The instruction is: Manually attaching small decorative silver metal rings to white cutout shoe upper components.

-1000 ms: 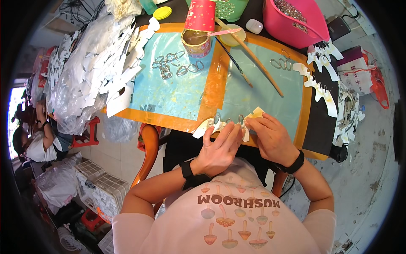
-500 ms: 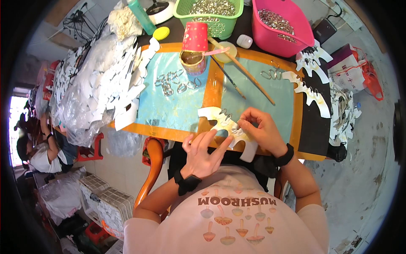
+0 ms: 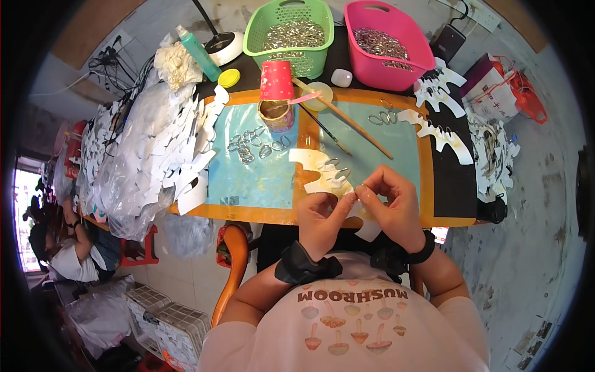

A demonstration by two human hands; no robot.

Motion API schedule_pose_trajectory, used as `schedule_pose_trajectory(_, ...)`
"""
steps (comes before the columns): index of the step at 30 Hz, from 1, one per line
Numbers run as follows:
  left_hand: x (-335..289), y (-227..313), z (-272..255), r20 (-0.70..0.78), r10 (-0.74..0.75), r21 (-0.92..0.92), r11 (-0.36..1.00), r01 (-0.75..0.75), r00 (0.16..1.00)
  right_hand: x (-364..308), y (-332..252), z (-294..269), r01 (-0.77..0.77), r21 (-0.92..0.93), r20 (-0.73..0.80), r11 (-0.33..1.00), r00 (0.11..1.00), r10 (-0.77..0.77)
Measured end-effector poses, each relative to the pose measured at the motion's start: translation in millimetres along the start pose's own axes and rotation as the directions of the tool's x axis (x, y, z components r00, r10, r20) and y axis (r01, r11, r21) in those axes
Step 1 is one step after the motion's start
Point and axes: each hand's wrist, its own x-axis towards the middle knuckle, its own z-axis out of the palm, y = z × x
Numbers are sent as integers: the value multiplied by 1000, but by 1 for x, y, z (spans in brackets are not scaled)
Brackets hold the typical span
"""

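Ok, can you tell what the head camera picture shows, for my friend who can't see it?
Seen from above, a person's left hand and right hand pinch a white wavy cardboard strip with metal rings clipped on, at the near edge of a blue and orange mat. Behind it stand a green basket and a pink basket of metal rings.

Orange-edged table (image 3: 427, 186) — blue mat (image 3: 260, 180), green basket (image 3: 291, 31), pink basket (image 3: 387, 40), metal rings (image 3: 254, 146).

Two baskets (image 3: 291, 31) are sitting at the frame's top, behind the cup (image 3: 276, 80), with loose clips (image 3: 254, 144) lying on the bench (image 3: 260, 180) at centre.
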Motion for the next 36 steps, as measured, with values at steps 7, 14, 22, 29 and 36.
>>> schedule_pose_trajectory(7,-7,18,7,-5,59,-152,987,-59,998,-6,-32,-6,217,-227,49,950,976,-211)
schedule_pose_trajectory(14,-7,27,-7,217,-80,-268,954,138,973,-9,0,-9,85,49,278,995,956,-95)
schedule_pose_trajectory(22,-1,1,-16,168,62,-270,963,-14,984,-18,31,8,-88,244,56,966,995,77)
schedule_pose_trajectory(29,-2,6,-14,251,-191,-38,978,206,949,-20,4,6,-86,61,66,994,994,82)
schedule_pose_trajectory(36,-3,8,-20,349,-79,-285,940,186,934,-23,16,11,-231,435,178,870,969,169)
